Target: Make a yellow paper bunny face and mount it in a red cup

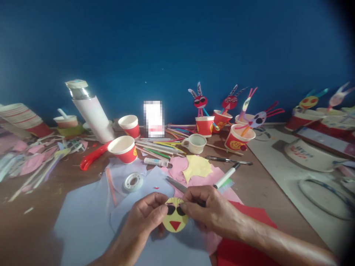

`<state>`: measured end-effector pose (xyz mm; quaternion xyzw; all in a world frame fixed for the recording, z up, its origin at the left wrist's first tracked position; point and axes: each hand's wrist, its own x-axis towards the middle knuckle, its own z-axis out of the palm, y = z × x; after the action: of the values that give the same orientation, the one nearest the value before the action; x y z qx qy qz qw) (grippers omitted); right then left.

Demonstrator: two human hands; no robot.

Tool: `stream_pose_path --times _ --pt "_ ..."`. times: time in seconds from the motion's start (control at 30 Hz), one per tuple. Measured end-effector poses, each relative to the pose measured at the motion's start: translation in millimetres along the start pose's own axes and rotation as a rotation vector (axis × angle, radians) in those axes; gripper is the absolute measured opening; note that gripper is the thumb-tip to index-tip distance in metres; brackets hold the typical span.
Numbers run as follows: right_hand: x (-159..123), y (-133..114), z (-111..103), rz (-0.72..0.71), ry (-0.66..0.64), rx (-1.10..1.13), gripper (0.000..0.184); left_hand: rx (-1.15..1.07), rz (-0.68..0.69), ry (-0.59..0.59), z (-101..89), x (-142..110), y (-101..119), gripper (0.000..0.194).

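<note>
A round yellow paper face (pixel 175 217) with black eye shapes and a red triangle is held up between both my hands. My left hand (pixel 148 212) pinches its left edge with thumb and fingers. On its upper right edge, by the other eye, my right hand (pixel 206 208) has a closed grip. Pale blue paper sheets (pixel 83 214) lie beneath. Just beyond my right fingers are scissors (pixel 176 183), their handle mostly hidden by that hand. A roll of white tape (pixel 133 182) rests on the blue paper, and a marker (pixel 226 176) lies to the right.
Paper cups (pixel 122 149) stand along the back, some on the right holding finished paper figures (pixel 200 101). A white thermos (pixel 93 112), coloured pencils (pixel 163 147), a small mug (pixel 195 144) and pink and yellow paper scraps (pixel 196 168) crowd the table. Red paper (pixel 244 251) lies near my right forearm.
</note>
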<state>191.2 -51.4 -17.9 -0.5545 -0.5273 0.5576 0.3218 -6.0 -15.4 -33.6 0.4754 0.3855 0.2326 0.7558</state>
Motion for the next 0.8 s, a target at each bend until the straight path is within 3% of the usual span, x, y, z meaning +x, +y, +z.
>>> stream_pose_path --times 0.27,0.5,0.67,0.8 --pt "-2.9 -1.3 0.6 -0.013 -0.062 0.064 0.017 0.078 0.028 0.085 -2.7 -2.5 -6.7 0.036" --pt "-6.5 -7.5 -4.9 0.011 -0.074 0.051 0.032 0.076 0.031 0.108 -1.1 -3.0 -7.8 0.036" --pt "-7.5 0.9 0.2 -0.048 -0.033 -0.019 0.016 0.147 0.062 0.091 1.2 -3.3 -9.3 0.037" --pt "-8.7 1.5 2.2 -0.03 -0.013 -0.058 0.017 0.206 0.112 0.065 3.6 -5.7 -6.6 0.035"
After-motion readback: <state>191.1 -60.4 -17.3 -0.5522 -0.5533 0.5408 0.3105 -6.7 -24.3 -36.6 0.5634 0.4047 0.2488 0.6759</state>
